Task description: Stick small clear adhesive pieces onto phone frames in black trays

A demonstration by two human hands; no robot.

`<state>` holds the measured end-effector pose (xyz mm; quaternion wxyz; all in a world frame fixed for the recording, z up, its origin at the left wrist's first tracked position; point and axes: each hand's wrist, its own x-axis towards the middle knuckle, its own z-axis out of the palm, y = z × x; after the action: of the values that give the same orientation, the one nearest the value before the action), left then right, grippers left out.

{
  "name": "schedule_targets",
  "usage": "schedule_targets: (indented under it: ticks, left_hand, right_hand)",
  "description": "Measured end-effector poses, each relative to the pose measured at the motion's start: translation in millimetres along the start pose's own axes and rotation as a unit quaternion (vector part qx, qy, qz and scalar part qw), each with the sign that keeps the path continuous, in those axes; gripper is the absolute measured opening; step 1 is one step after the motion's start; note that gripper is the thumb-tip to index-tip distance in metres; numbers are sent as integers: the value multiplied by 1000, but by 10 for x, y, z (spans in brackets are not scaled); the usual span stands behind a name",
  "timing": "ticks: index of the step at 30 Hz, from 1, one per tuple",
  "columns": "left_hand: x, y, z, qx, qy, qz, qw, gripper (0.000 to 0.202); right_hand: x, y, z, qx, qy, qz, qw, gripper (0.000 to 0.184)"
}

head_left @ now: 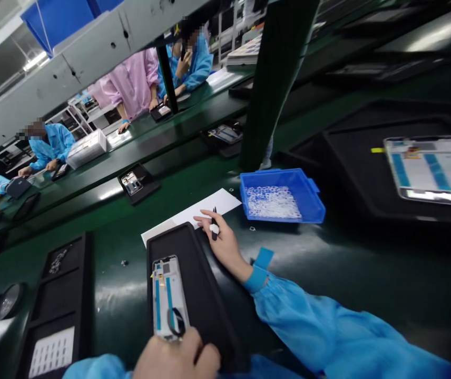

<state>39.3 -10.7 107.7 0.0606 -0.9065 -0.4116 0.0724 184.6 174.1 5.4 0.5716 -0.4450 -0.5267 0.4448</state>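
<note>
**Phone frame steadied at its near end**

Phone frame (pixel 169 296) lay in the black tray (pixel 205 284). Your left hand (pixel 176 358) pinched the frame's near end; your right hand (pixel 221 242), beyond the tray, gripped a dark tool (pixel 214 223). The blue bin (pixel 284 196) sat right of that. You did well to press the frame flat.

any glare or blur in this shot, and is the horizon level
Head view: strongly tilted, the green belt running diagonally; overhead lamps glare on the belt and on the phone frame at right. The right edge is smeared and dark, and faces are pixelated. The centre is fairly sharp: right hand with tweezers, left hand at the black tray.
</note>
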Motion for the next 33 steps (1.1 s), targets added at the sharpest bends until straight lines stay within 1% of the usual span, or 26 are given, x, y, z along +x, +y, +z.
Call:
schedule_targets:
  ticks: [2,3,5,6,8,10,11,12,13,15,16,17,19,21,22,23,24,25,27,30,33]
  left_hand:
    - [111,130,188,-39,-24,-1,999,10]
    - [146,161,239,-67,-37,-6,997,14]
    - [154,148,262,-131,-61,-28,989,24]
    - [125,111,246,-158,-68,-53,984,28]
    - [15,11,209,-182,-79,-145,969,32]
    - [-130,-69,218,-172,-86,-244,951,37]
    - [-201,-88,247,-165,-90,-274,943,42]
    - [-264,-90,287,-160,-94,-288,939,48]
    - [-315,-79,335,-158,-96,-290,939,54]
    - [-377,-50,424,-171,-87,-273,943,58]
    - [-389,-53,458,-188,-66,-266,943,57]
    - [-392,-82,485,-210,-30,-266,940,53]
    - [-385,-240,528,-252,73,-290,921,39]
    - [-379,-519,584,-250,177,-346,887,26]
    - [-378,-682,625,-229,212,-382,870,22]
    - [-376,-845,675,-200,234,-417,855,19]
    - [-374,-997,731,-172,241,-450,843,17]
    - [-369,-1129,790,-148,238,-477,833,17]
    - [-355,-1314,901,-123,209,-509,826,18]
    - [-350,-1413,1004,-113,174,-514,832,17]
    - [-388,-1405,1025,-109,172,-510,836,17]
  right_hand:
    - [-26,1,-7,-11,-29,8,999,35]
    - [-40,5,-9,-23,-50,7,998,33]
    - [-63,25,-13,-64,-89,-9,994,33]
    - [-71,41,-15,-91,-103,-22,990,33]
    - [-83,76,-18,-137,-116,-52,982,35]
    - [-99,99,-16,-164,-112,-73,977,36]
    - [-113,100,-12,-179,-109,-84,974,37]
    - [-132,91,-5,-199,-106,-98,969,36]
    - [-154,75,5,-223,-105,-116,962,35]
    - [-205,24,31,-273,-107,-166,942,32]
    - [-229,-5,48,-291,-115,-196,929,29]
    - [-250,-31,66,-302,-131,-226,917,26]
    - [-276,-71,107,-310,-185,-268,893,24]
    - [-284,-88,152,-317,-249,-272,874,29]
    - [-286,-91,175,-321,-277,-263,867,33]
    - [-288,-89,198,-324,-299,-253,861,38]
    - [-291,-86,221,-324,-314,-244,858,42]
    - [-294,-81,241,-320,-325,-238,857,45]
    - [-295,-69,270,-304,-337,-233,860,48]
    - [-260,-67,274,-284,-354,-210,866,49]
    - [-195,-99,235,-279,-369,-172,870,45]
